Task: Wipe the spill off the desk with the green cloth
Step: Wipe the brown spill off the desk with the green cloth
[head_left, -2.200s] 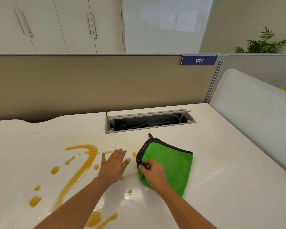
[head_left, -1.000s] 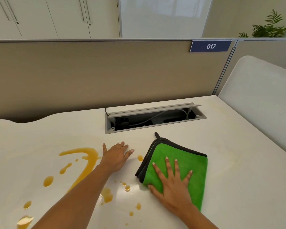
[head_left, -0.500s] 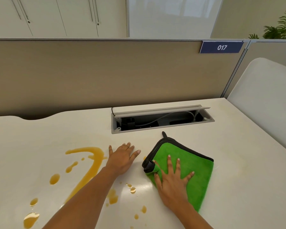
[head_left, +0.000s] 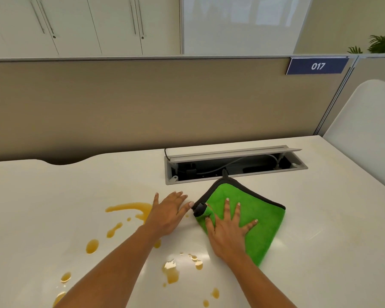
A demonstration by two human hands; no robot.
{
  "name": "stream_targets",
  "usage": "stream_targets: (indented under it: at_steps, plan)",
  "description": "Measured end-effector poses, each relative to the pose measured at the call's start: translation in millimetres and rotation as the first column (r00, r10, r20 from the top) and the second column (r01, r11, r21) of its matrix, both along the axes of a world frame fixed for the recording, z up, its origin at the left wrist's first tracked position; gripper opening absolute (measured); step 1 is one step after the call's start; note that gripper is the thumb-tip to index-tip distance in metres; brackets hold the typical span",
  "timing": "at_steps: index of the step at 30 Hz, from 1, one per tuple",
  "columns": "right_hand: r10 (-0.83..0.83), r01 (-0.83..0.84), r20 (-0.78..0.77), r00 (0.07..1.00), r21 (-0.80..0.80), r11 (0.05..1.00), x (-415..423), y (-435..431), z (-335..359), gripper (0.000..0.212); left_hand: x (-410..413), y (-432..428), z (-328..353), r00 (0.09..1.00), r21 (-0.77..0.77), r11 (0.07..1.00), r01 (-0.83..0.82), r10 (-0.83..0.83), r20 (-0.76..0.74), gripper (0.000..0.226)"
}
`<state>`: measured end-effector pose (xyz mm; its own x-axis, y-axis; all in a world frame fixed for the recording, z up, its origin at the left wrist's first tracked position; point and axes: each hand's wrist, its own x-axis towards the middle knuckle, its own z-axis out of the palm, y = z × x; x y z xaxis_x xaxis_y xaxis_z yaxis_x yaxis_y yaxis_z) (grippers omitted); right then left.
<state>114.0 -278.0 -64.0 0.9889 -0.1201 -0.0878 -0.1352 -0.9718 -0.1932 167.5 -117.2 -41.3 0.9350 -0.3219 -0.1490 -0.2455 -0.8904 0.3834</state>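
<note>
Right hand (head_left: 228, 227), a moment ago pinching the green cloth (head_left: 249, 218), now presses it flat, fingers spread, right of the amber spill (head_left: 129, 210); left hand (head_left: 168, 213) rests open on the table (head_left: 53, 196). Wiping looks imminent.

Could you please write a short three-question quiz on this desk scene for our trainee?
1. True or false: the right hand lies flat on the green cloth.
2. Which side of the cloth is the spill on: A) left, B) right, C) underneath only?
3. What is the left hand resting on?

Key: 1. True, with fingers spread. 2. A, amber puddles and drops lie left of it and nearer the person. 3. The bare desk, palm down, at the spill's edge, beside the cloth's rolled corner.
</note>
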Motion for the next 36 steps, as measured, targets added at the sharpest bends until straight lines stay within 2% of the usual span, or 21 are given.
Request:
stream_targets:
  at_steps: [1,2,5,6,13,15,18,19,21,23,25,30,36]
  plan:
    - [0.002,-0.002,0.001,1.000,0.007,1.000,3.2,3.5,0.7,0.047,1.7,8.5,0.9,1.000,-0.011,1.000,-0.018,0.018,0.005,0.103]
    - [0.001,-0.001,0.003,1.000,0.018,1.000,6.0,6.0,1.0,0.046,3.5,17.2,2.9,0.999,-0.017,0.999,-0.045,0.045,0.003,0.104]
    - [-0.003,0.003,-0.007,1.000,0.038,0.999,14.6,20.3,1.9,0.046,8.0,54.0,8.4,0.990,-0.025,0.989,-0.144,0.144,0.006,0.060]
    - [-0.005,0.005,-0.008,1.000,0.041,0.999,16.5,25.1,2.3,0.046,9.4,67.9,10.5,0.987,-0.021,0.987,-0.161,0.161,0.010,0.055]
    - [0.029,-0.030,0.014,0.999,0.056,0.998,26.1,63.7,-0.1,0.046,12.9,156.2,12.3,0.952,-0.018,0.953,-0.303,0.302,-0.042,0.052]
    - [0.054,-0.056,0.020,0.998,0.063,0.996,28.1,79.2,-1.6,0.054,10.2,173.4,8.1,0.938,-0.034,0.939,-0.343,0.341,-0.059,0.052]
    - [0.119,-0.121,0.030,0.992,0.073,0.990,29.8,105.3,-3.9,0.082,4.3,198.7,-2.8,0.938,-0.008,0.940,-0.342,0.340,-0.068,0.048]
    - [0.134,-0.136,0.031,0.990,0.076,0.988,30.3,112.8,-4.1,0.086,2.2,206.4,-7.6,0.942,0.012,0.944,-0.329,0.329,-0.064,0.047]
    - [0.155,-0.157,0.033,0.987,0.084,0.984,32.5,127.7,-3.4,0.079,-2.0,221.8,-14.6,0.937,-0.002,0.939,-0.343,0.342,-0.071,0.046]
    - [0.159,-0.161,0.025,0.987,0.088,0.983,35.2,140.2,-0.9,0.058,-3.8,230.7,-16.6,0.923,-0.051,0.926,-0.374,0.366,-0.118,0.046]
    - [0.170,-0.170,0.009,0.985,0.106,0.980,38.7,152.4,0.8,0.046,-2.1,235.4,-18.1,0.923,-0.063,0.928,-0.367,0.355,-0.146,0.046]
    - [0.206,-0.206,0.014,0.978,0.135,0.969,47.8,179.6,3.1,0.046,-1.6,235.0,-21.3,0.914,-0.153,0.906,-0.395,0.370,-0.166,0.048]
    - [0.253,-0.253,0.016,0.967,0.130,0.959,61.1,205.4,6.3,0.047,-0.5,236.4,-26.3,0.924,-0.144,0.917,-0.372,0.350,-0.154,0.048]
